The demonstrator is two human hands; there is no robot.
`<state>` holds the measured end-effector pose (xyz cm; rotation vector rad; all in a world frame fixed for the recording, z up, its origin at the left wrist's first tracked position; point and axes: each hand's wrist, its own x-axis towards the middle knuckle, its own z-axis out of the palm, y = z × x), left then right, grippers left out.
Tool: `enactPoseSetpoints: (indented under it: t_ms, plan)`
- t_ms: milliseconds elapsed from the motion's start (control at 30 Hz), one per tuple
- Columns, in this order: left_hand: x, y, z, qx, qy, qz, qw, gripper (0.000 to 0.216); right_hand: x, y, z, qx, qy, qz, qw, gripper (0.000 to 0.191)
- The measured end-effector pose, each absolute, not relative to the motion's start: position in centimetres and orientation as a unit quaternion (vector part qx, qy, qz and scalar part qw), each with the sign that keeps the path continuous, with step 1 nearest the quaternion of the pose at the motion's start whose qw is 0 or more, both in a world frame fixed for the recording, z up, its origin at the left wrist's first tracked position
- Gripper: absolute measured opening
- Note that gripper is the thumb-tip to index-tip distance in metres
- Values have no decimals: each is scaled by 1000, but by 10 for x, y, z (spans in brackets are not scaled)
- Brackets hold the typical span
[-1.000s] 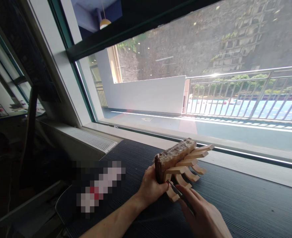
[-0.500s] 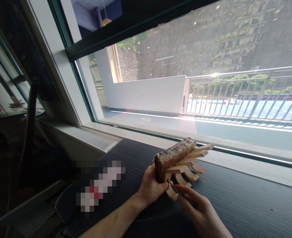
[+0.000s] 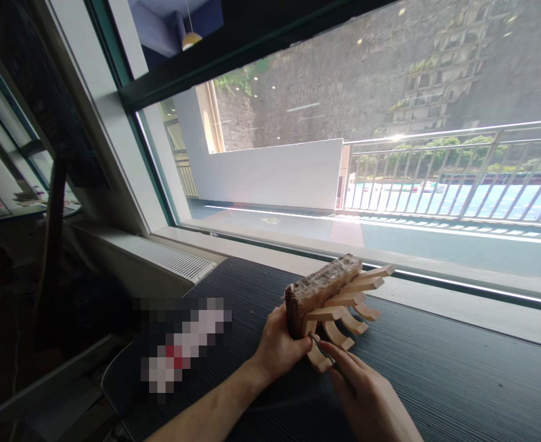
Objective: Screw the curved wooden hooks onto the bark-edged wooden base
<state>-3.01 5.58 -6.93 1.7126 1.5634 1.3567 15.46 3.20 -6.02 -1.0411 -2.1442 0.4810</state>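
My left hand (image 3: 277, 350) grips the near end of a brown wooden block (image 3: 320, 290) that has several pale curved wooden ribs (image 3: 349, 302) sticking out of its right side. The block rests tilted on a dark ribbed surface (image 3: 436, 374). My right hand (image 3: 367, 402) is closed around a thin dark tool (image 3: 322, 347). The tool's tip touches the block's near end, just by the lowest rib.
A large window with a pale sill (image 3: 436, 288) runs behind the dark surface, with a balcony railing (image 3: 454, 178) outside. A vent grille (image 3: 169, 258) lies along the sill at left. A blurred-out patch (image 3: 183, 344) covers something at the left. The far left is dark.
My right hand has shifted slightly left and down while the tool tip stays at the block's near end. The block and my left hand have barely moved.
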Motion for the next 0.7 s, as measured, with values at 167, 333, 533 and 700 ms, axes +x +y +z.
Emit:
enactPoseSetpoints:
  t_ms: [167, 333, 533, 700]
  plan:
    - [-30, 56, -69, 625, 562, 494, 223, 47, 149, 35, -54, -445, -712, 423, 342, 41]
    - [-29, 55, -66, 623, 553, 500, 238, 46, 149, 38, -56, -445, -704, 417, 364, 40]
    - [-28, 53, -64, 618, 550, 504, 247, 43, 163, 39, -61, -435, -795, 248, 344, 61]
    - [-27, 53, -63, 619, 550, 510, 232, 43, 174, 41, -58, -404, -844, 144, 323, 42]
